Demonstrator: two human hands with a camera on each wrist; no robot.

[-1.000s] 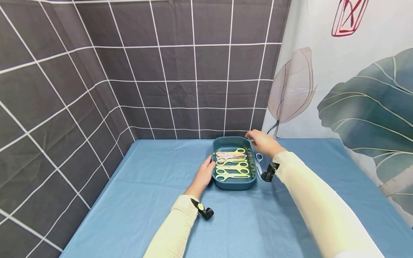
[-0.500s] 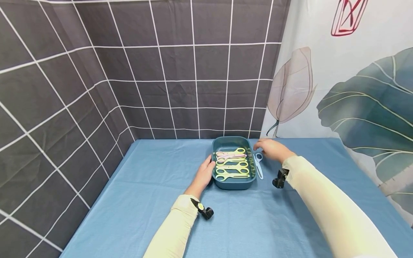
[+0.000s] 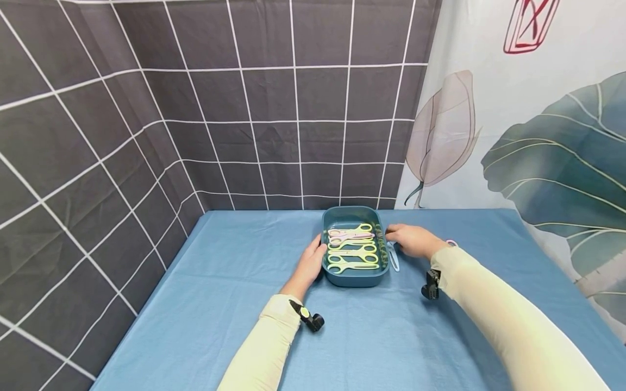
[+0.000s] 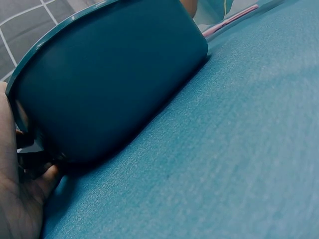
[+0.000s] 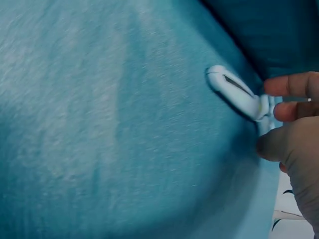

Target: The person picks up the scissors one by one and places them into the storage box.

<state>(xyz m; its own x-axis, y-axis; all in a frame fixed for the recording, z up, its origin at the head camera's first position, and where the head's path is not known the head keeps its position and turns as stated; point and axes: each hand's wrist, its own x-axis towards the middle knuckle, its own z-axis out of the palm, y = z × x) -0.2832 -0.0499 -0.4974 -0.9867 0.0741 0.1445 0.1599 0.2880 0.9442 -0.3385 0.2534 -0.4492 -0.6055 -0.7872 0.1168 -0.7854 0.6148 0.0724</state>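
Observation:
A dark teal plastic box (image 3: 357, 281) stands on the blue cloth, holding several yellow-green scissors (image 3: 353, 266) and a pink pair (image 3: 349, 237) laid crosswise. My left hand (image 3: 310, 259) grips the box's left side; the left wrist view shows fingers around its lower corner. Against the right side lies a light blue pair of scissors (image 3: 393, 257), with its handles hidden under my right hand (image 3: 413, 239). Seen from the right wrist, the thumb and fingers pinch the scissors from either side, while the pale blade end (image 5: 234, 92) rests on the cloth.
Another pink-handled item (image 3: 451, 243) shows past my right wrist, mostly hidden; its pink edge (image 4: 232, 20) appears beyond the box in the left wrist view. A dark grid-patterned curtain (image 3: 274, 141) hangs behind the blue-covered table (image 3: 254, 260), and a leaf-printed one (image 3: 489, 163) hangs on the right.
My right hand has drawn back from the box's far right corner, then come down over the handles of the light blue scissors. The left hand and box stay in place.

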